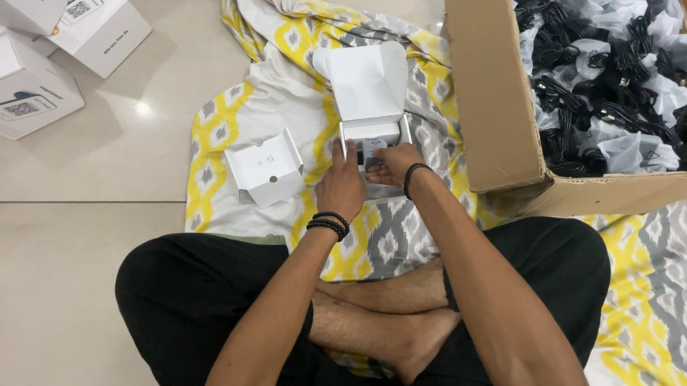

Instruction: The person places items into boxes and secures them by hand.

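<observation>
Head view: left hand (341, 187) and right hand (395, 164) grasp grey device (372, 150) inside open white box (370, 130); cardboard carton (499, 107) at two o'clock holds bagged black cables (606, 80).

The floor (91, 230) is pale beige tile, glossy, with a thin dark grout line running across the left side. A small bright spot of light (142, 108) reflects off it, and soft shadows fall beside the things that stand there. A sheet (224, 135) printed in yellow, grey and white is spread over the tiles, rumpled at its far end and reaching off to the right. At the upper left lie closed white cartons (23, 90), close together. At the upper right a big cardboard box (499, 107) rests on the sheet, filled with black cables (606, 80) in clear bags.
</observation>
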